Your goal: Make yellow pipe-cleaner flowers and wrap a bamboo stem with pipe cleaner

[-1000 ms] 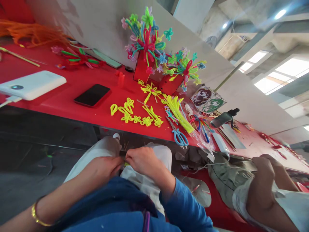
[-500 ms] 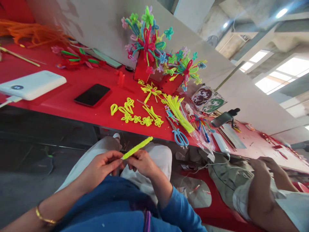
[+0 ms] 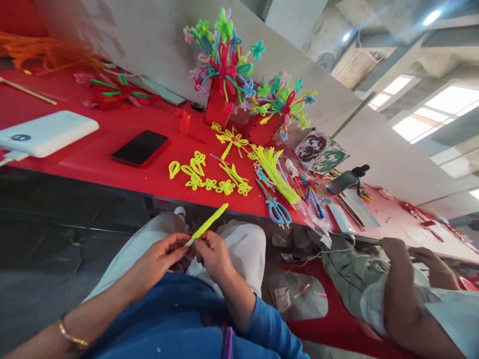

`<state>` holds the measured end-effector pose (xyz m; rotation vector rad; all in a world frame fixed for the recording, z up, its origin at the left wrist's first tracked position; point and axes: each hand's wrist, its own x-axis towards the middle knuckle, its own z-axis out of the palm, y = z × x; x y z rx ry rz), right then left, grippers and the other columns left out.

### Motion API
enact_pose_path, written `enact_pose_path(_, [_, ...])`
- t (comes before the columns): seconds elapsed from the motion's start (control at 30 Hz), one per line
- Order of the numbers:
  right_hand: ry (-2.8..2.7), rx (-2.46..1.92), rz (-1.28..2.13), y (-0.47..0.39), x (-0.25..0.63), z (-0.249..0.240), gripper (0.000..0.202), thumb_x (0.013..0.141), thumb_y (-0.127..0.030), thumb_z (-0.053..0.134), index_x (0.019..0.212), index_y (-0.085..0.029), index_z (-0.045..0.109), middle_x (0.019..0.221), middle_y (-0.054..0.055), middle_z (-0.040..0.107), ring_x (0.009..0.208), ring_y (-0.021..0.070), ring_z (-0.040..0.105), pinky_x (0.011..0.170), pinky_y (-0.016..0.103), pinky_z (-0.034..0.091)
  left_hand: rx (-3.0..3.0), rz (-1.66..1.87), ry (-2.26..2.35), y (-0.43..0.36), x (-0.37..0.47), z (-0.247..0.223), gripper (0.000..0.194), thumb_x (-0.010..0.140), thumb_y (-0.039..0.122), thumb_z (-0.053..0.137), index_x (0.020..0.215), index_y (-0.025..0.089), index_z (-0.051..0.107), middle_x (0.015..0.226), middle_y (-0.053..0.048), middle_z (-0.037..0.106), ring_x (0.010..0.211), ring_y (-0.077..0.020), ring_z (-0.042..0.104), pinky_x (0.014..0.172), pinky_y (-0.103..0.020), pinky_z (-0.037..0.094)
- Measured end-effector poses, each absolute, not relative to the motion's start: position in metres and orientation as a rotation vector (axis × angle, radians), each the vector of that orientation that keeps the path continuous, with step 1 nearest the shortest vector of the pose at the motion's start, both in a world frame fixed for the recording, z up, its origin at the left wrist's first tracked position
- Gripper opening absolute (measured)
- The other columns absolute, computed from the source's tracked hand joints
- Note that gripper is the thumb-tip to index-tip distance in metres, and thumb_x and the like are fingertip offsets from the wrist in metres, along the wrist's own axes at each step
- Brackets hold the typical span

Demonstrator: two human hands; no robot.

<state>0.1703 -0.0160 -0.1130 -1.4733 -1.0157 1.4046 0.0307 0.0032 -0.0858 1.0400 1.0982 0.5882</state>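
Note:
Over my lap, my left hand pinches the pale lower end of a bright yellow-green pipe-cleaner stick. My right hand is closed on the same stick, where its fuzzy part begins. The stick slants up and to the right towards the table's edge; its lower tip is hidden by my fingers. On the table beyond lie yellow pipe-cleaner flowers, loops and a larger yellow flower. A bundle of yellow pipe cleaners rests to their right, beside blue-handled scissors.
The red table holds a phone, a white power bank and a dark bottle. Colourful pipe-cleaner bouquets stand in red boxes at the back. To my right sits another person, hands near the table's edge.
The yellow stick has tilted a little more upright, its tip shifting left. My right hand has moved slightly left, and more of the stick's pale end shows.

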Motion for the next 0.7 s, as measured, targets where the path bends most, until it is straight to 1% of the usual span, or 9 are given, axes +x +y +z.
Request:
enact_pose_path(0.07, [-1.040, -1.522, 1.380, -0.016, 0.172, -0.108, 0.014, 0.083, -0.013, 0.052, 0.070, -0.020, 0.052, 0.043, -0.011, 0.041, 0.037, 0.0066, 0.034, 0.041, 0.018, 0.028, 1.052, 0.578, 1.097, 0.002, 0.030, -0.086, 0.037, 0.060, 0.048, 0.066, 0.084, 0.020, 0.062, 0.062, 0.001, 0.068, 0.056, -0.0173, 0.058, 0.053, -0.027, 0.041])
enact_pose_path(0.17, [-1.108, -1.591, 1.338, -0.016, 0.173, -0.101, 0.013, 0.084, -0.015, 0.053, 0.071, -0.019, 0.054, 0.045, -0.010, 0.042, 0.039, 0.0073, 0.035, 0.042, 0.019, 0.029, 1.087, 0.587, 1.146, 0.001, 0.030, -0.089, 0.042, 0.060, 0.048, 0.064, 0.091, 0.019, 0.065, 0.062, 0.001, 0.066, 0.050, -0.0146, 0.053, 0.046, -0.025, 0.034])
enact_pose_path(0.23, [-1.162, -1.630, 1.284, -0.016, 0.174, -0.100, 0.012, 0.083, -0.015, 0.055, 0.072, -0.018, 0.057, 0.047, -0.009, 0.044, 0.042, 0.0078, 0.037, 0.044, 0.019, 0.030, 1.110, 0.581, 1.153, 0.002, 0.029, -0.091, 0.046, 0.061, 0.049, 0.062, 0.095, 0.018, 0.066, 0.064, 0.001, 0.067, 0.050, -0.0148, 0.053, 0.045, -0.024, 0.033])
enact_pose_path(0.37, [-1.302, -1.682, 1.170, -0.018, 0.175, -0.104, 0.010, 0.085, -0.018, 0.055, 0.079, -0.018, 0.064, 0.053, -0.006, 0.050, 0.049, 0.0099, 0.046, 0.049, 0.020, 0.034, 1.214, 0.595, 1.140, 0.004, 0.027, -0.096, 0.047, 0.062, 0.050, 0.059, 0.096, 0.019, 0.069, 0.060, 0.000, 0.065, 0.052, -0.0173, 0.056, 0.044, -0.024, 0.035])
enact_pose_path(0.43, [-1.430, -1.722, 1.082, -0.020, 0.176, -0.106, 0.012, 0.087, -0.020, 0.055, 0.086, -0.019, 0.067, 0.060, -0.003, 0.059, 0.056, 0.0120, 0.054, 0.054, 0.021, 0.039, 1.263, 0.639, 1.171, 0.005, 0.026, -0.098, 0.046, 0.065, 0.050, 0.058, 0.096, 0.019, 0.070, 0.058, 0.001, 0.063, 0.050, -0.0170, 0.055, 0.044, -0.025, 0.036])
enact_pose_path(0.53, [-1.675, -1.819, 0.884, -0.024, 0.176, -0.104, 0.016, 0.089, -0.021, 0.053, 0.095, -0.021, 0.068, 0.078, 0.002, 0.071, 0.071, 0.0165, 0.065, 0.063, 0.023, 0.043, 1.318, 0.683, 1.238, 0.006, 0.025, -0.104, 0.045, 0.067, 0.049, 0.056, 0.097, 0.019, 0.071, 0.058, 0.001, 0.063, 0.047, -0.0166, 0.053, 0.046, -0.026, 0.040])
enact_pose_path(0.6, [-1.840, -1.879, 0.765, -0.026, 0.176, -0.101, 0.019, 0.091, -0.023, 0.051, 0.095, -0.022, 0.069, 0.086, 0.005, 0.074, 0.079, 0.0194, 0.069, 0.066, 0.025, 0.044, 1.378, 0.685, 1.257, 0.007, 0.023, -0.111, 0.043, 0.069, 0.048, 0.054, 0.098, 0.020, 0.071, 0.060, 0.001, 0.065, 0.047, -0.0173, 0.054, 0.048, -0.027, 0.042])
enact_pose_path(0.7, [-2.088, -1.923, 0.634, -0.026, 0.176, -0.092, 0.022, 0.093, -0.024, 0.047, 0.095, -0.021, 0.068, 0.089, 0.008, 0.076, 0.082, 0.0221, 0.071, 0.063, 0.026, 0.045, 1.555, 0.646, 1.274, 0.007, 0.020, -0.120, 0.041, 0.076, 0.044, 0.049, 0.102, 0.022, 0.071, 0.064, -0.001, 0.068, 0.049, -0.0193, 0.057, 0.051, -0.028, 0.043])
